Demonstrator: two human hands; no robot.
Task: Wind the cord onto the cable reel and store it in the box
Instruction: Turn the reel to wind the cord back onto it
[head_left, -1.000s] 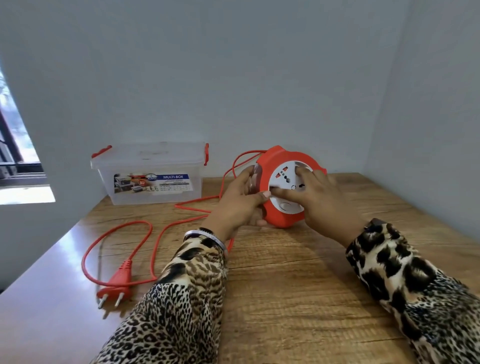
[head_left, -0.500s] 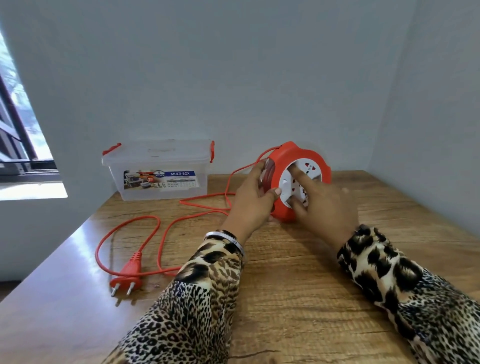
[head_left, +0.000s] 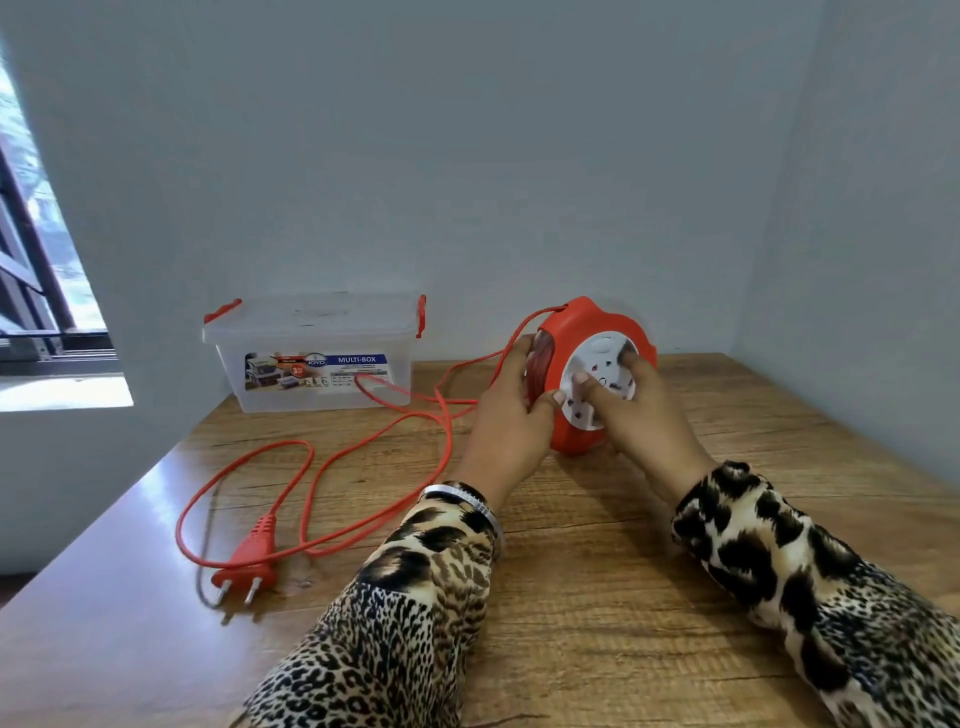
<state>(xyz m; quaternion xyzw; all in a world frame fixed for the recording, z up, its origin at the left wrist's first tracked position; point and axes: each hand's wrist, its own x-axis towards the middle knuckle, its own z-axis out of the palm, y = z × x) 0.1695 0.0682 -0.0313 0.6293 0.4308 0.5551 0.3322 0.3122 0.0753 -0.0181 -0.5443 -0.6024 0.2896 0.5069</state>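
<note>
Head view: with left grip clasping the reel rim and right grip pressing straight fingers on its hub, turn steadily so slack cord feeds evenly.

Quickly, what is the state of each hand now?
Left hand: holds the round red plastic cable reel by its edge.
Right hand: open, fingers pressing the reel's white socket face.
</note>
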